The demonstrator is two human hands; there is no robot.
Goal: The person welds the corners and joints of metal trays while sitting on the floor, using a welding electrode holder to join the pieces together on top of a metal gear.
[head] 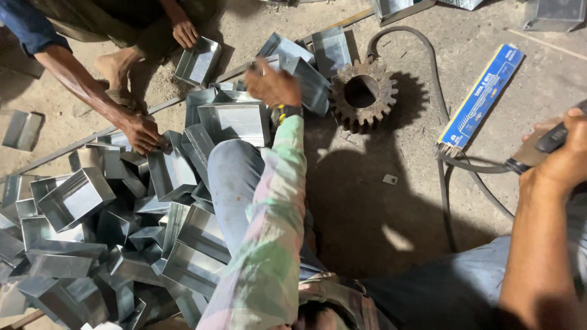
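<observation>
I am reaching my left hand (272, 84) out over the far edge of a heap of folded sheet-metal boxes (235, 121), and my fingers are curling onto the rim of one open-topped box (302, 76) lying just beyond my knuckles; whether they are already pinching it I cannot tell, since the back of my hand is covering the contact. I judge these boxes to be light, stiff and springy in the walls, slick on the bright faces and likely sharp along the cut edges, so a pinch across a folded corner or a flat wall is looking safer than a raw lip. My right hand (565, 156), well off to the other side, is closing firmly around a dark tool handle (550, 139), whose working end is being cut off by the frame edge. Between my two hands a heavy rusted gear wheel (362, 93) is resting on the dirt floor (397, 201), with a dark hose (437, 91) curving past it and a long blue carton (483, 98) lying beside that. Beyond the heap, another person's hand (142, 131) is pressing on a box and their other hand (184, 32) is gripping a second; their body is running out of view. Shadow is hiding the lower boxes.
</observation>
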